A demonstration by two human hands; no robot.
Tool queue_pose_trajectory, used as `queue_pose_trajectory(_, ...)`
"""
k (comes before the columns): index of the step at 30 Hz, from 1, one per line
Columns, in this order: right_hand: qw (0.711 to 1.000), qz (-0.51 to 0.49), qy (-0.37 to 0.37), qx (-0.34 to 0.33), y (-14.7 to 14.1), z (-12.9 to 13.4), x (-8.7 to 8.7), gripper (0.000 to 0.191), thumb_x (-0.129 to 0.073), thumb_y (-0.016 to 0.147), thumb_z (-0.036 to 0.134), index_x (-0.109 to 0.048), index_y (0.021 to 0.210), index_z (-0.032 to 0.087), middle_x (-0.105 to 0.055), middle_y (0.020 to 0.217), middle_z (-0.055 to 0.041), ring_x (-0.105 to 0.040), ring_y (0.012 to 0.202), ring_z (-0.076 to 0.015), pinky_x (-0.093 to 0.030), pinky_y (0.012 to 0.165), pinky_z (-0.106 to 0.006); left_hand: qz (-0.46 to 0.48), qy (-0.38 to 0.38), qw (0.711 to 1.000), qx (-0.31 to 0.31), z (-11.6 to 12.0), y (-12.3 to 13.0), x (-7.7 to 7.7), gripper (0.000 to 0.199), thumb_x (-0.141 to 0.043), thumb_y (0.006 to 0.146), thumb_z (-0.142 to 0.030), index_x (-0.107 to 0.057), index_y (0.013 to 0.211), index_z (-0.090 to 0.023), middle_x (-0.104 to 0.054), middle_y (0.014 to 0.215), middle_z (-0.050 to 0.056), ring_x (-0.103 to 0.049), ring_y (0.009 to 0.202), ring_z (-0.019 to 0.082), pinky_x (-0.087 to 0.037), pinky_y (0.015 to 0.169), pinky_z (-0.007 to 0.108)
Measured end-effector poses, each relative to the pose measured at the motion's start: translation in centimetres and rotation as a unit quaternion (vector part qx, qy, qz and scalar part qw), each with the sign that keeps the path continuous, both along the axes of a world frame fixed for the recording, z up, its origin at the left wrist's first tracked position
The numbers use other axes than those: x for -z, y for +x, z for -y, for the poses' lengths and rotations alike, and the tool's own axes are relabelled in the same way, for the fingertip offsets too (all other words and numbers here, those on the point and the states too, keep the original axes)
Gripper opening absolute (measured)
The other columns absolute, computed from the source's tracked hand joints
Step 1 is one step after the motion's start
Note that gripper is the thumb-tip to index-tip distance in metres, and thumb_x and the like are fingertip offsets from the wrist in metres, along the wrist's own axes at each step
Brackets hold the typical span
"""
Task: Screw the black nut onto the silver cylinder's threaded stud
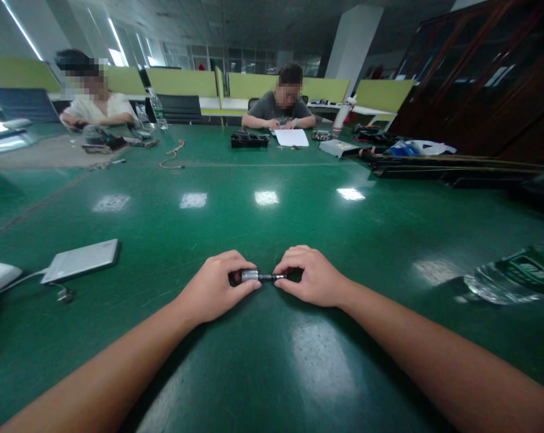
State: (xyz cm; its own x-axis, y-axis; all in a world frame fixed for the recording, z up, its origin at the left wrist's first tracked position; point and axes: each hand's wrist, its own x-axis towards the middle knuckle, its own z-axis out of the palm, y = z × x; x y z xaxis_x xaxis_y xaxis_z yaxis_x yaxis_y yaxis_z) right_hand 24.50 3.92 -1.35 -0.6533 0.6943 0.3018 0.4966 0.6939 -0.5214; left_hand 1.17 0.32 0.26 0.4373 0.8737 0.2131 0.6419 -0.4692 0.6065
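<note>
Centrally, in the head view, your left hand (215, 285) pinches a silver cylinder (250, 275) between thumb and fingers while your right hand (315, 278) closes thumb and fingers on the end of a slim dark shaft (268, 277), the parts meeting in line between your fingertips over a green table (236, 222). A flat white device (82, 261) lies well left of your fingers, a clear bottle (502, 282) well right

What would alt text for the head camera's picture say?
A left hand pinches a small silver cylinder and a right hand the thin dark rod in line with it, over a green table. A flat pale box lies to the left and a clear bottle to the right; two people sit at the far side.
</note>
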Motion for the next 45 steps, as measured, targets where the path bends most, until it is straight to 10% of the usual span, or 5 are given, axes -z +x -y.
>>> queue_pose_trajectory(17, 0.995, 0.019, 0.006, 0.102, 0.6, -0.4, -0.2, 0.005, -0.069, 0.074, 0.017, -0.072, 0.078, 0.019, -0.066, 0.073, -0.0015, -0.059, 0.070, -0.0157, -0.043, 0.065, -0.028, -0.006, -0.002, 1.000, -0.021, -0.2, -0.2, 0.0, 0.020, -0.066, 0.085, -0.034, -0.075, 0.097, -0.019, -0.067, 0.086, 0.004, -0.061, 0.077, 0.017, -0.048, 0.070, 0.028)
queue_pose_trajectory(45, 0.998, -0.035, -0.054, 0.023, -0.7, 0.2, 0.2, 0.018, -0.078, 0.074, 0.016, -0.074, 0.091, 0.020, -0.072, 0.079, -0.0010, -0.063, 0.073, -0.0147, -0.045, 0.074, -0.029, 0.003, -0.018, 1.000, -0.019, -0.3, -0.2, 0.3, 0.031, -0.079, 0.074, -0.030, -0.070, 0.103, -0.020, -0.064, 0.085, 0.001, -0.059, 0.075, 0.016, -0.046, 0.070, 0.028)
